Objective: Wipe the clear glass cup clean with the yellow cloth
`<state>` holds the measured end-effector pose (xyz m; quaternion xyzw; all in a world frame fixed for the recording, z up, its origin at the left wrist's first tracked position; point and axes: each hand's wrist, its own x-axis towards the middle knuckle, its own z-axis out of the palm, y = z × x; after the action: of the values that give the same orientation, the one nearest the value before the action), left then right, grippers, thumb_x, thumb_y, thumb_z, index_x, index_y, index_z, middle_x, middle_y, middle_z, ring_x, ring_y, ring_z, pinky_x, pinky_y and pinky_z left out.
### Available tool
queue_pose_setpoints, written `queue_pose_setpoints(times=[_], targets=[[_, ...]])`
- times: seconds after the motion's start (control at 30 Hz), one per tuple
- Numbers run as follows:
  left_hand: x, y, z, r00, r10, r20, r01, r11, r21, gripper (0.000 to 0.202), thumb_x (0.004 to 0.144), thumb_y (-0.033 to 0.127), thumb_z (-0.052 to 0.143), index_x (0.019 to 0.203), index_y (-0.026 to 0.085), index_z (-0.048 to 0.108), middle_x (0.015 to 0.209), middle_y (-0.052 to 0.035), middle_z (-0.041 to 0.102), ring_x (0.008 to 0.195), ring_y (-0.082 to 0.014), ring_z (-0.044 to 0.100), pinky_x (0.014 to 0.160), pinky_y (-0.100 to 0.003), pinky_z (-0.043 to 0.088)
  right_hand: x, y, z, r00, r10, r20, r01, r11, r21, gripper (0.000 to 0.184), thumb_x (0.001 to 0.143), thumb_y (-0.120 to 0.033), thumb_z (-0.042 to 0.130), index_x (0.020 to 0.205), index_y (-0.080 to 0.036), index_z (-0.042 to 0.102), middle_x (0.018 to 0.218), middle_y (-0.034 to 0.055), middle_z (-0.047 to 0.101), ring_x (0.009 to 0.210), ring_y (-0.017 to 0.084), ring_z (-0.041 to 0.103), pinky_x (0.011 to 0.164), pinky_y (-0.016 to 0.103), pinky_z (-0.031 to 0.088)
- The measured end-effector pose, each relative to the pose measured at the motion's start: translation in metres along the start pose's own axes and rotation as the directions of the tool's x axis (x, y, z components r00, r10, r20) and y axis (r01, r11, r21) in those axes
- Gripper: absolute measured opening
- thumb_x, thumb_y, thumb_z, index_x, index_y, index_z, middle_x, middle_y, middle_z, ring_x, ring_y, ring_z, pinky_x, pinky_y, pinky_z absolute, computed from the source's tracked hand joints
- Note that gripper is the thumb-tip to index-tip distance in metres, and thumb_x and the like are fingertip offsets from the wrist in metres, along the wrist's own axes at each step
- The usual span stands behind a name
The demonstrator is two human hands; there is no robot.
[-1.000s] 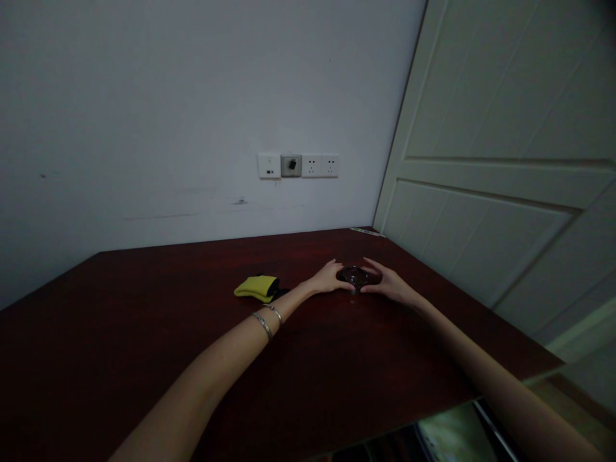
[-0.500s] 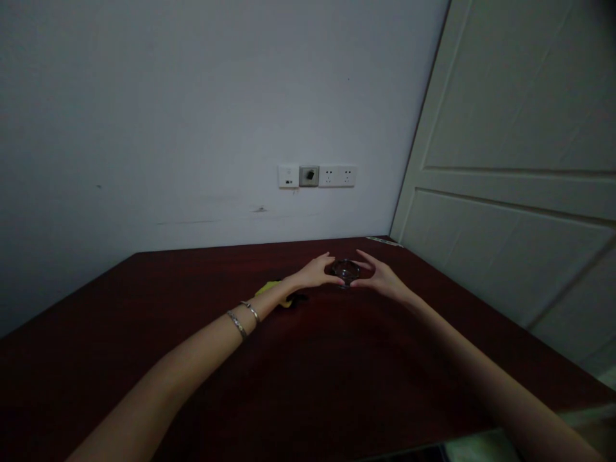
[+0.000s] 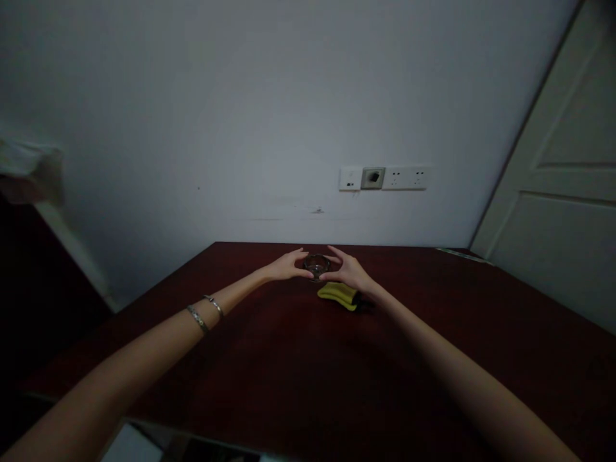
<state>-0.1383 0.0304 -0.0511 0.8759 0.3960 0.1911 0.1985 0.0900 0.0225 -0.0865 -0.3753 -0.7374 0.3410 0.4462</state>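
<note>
A small round glass ashtray [image 3: 316, 267] is held between both hands at the far part of the dark red table. My left hand [image 3: 287, 265] grips its left side, thumb in front and fingers curved behind. My right hand [image 3: 350, 271] clasps the right side the same way. Whether the ashtray touches the tabletop or hovers just above it, I cannot tell. Just in front of it, partly under my right wrist, lies a folded yellow-green cloth [image 3: 338, 294] with a dark end. Two metal bracelets [image 3: 205, 314] circle my left forearm.
Behind the dark red tabletop [image 3: 269, 372] rises a pale wall [image 3: 216, 115] with a row of sockets [image 3: 384, 178]. A white panelled door [image 3: 568, 212] borders the right side. Blurred pale items [image 3: 29, 160] sit at the far left.
Both hands have carried the ashtray leftward, from right of the yellow-green cloth to just behind its left end. My view has turned left, bringing the items at the left edge into sight.
</note>
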Motion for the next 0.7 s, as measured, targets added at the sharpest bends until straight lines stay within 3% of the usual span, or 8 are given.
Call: queue_pose_setpoints(times=[0.17, 0.27, 0.37, 0.5, 0.7], targets=[[-0.061, -0.042, -0.034, 0.992, -0.128, -0.015, 0.129, 0.991, 0.045, 0.071, 0.071, 0.048, 0.068, 0.132, 0.02, 0.047, 0.145, -0.0114, 0.039, 0.141, -0.0287, 0.02, 0.112, -0.045, 0.019, 0.027, -0.011, 0.078, 0.997, -0.037, 0.071, 0.033, 0.998, 0.056, 0.099, 0.053, -0.029, 0.084, 0.139, -0.019, 0.036, 0.124, 0.0115, 0.062, 0.117, 0.025, 0.056, 0.105, 0.042, 0.037], [-0.095, -0.059, -0.049, 0.978, -0.208, -0.021, 0.209, 0.976, 0.065, 0.07, 0.071, 0.047, 0.069, 0.132, 0.02, 0.048, 0.144, -0.0109, 0.04, 0.14, -0.0295, 0.021, 0.112, -0.045, 0.019, 0.036, -0.018, 0.119, 0.994, -0.052, 0.092, 0.047, 0.997, 0.062, 0.099, 0.051, -0.031, 0.084, 0.138, -0.015, 0.039, 0.123, 0.0134, 0.062, 0.118, 0.025, 0.056, 0.106, 0.041, 0.036], [-0.123, -0.074, -0.061, 0.976, -0.217, -0.004, 0.217, 0.975, 0.049, 0.063, 0.073, 0.045, 0.068, 0.129, 0.021, 0.051, 0.137, -0.0086, 0.051, 0.133, -0.0287, 0.035, 0.111, -0.044, 0.02, 0.039, -0.025, 0.152, 0.992, -0.064, 0.108, 0.057, 0.996, 0.064, 0.098, 0.052, -0.033, 0.084, 0.137, -0.012, 0.04, 0.123, 0.0153, 0.061, 0.118, 0.025, 0.056, 0.106, 0.04, 0.037], [-0.151, -0.088, -0.069, 0.978, -0.21, 0.0, 0.21, 0.978, 0.007, 0.063, 0.073, 0.044, 0.068, 0.129, 0.021, 0.051, 0.131, -0.0079, 0.056, 0.12, -0.0263, 0.05, 0.106, -0.04, 0.029, 0.039, -0.033, 0.182, 0.989, -0.074, 0.126, 0.067, 0.996, 0.059, 0.098, 0.052, -0.035, 0.084, 0.136, -0.011, 0.041, 0.125, 0.0163, 0.06, 0.118, 0.026, 0.056, 0.105, 0.04, 0.039], [-0.171, -0.098, -0.068, 0.955, -0.296, -0.018, 0.296, 0.955, -0.01, 0.069, 0.07, 0.046, 0.069, 0.131, 0.022, 0.049, 0.133, -0.0086, 0.054, 0.122, -0.028, 0.047, 0.105, -0.039, 0.03, 0.036, -0.036, 0.202, 0.986, -0.064, 0.157, 0.056, 0.997, 0.054, 0.095, 0.052, -0.036, 0.083, 0.136, -0.015, 0.043, 0.127, 0.0151, 0.059, 0.119, 0.026, 0.055, 0.104, 0.04, 0.04]])
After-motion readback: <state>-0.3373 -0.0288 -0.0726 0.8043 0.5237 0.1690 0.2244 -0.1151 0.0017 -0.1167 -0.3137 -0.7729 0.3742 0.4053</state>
